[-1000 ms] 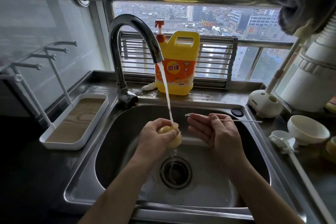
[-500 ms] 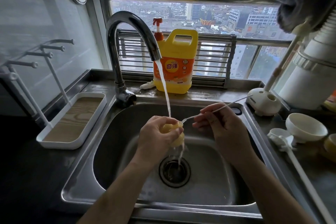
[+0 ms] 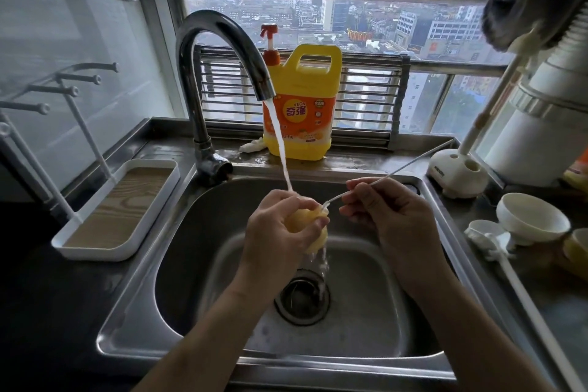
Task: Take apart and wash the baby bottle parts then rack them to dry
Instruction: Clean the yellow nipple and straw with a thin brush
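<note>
Over the steel sink [image 3: 203, 251], my left hand [image 3: 273, 232] grips a soft yellow bottle part [image 3: 313, 227] under the running water from the tap [image 3: 222, 41]. My right hand [image 3: 391, 216] pinches a thin straw brush [image 3: 410, 164] whose handle slants up to the right. The brush's tip touches the top of the yellow part. Water runs off the part into the drain [image 3: 302, 299]. Most of the yellow part is hidden inside my left fingers.
A white drying rack [image 3: 124, 200] with upright pegs stands left of the sink. A yellow detergent jug [image 3: 302, 108] sits behind the tap. On the right counter lie a white brush holder [image 3: 458, 172], a white bowl-shaped part [image 3: 531, 219], a long white brush [image 3: 521, 283] and a yellow part [image 3: 576, 251].
My right hand turned the straw brush from lying level to slanting, and brought its tip against the yellow part. My left hand keeps the part under the water stream.
</note>
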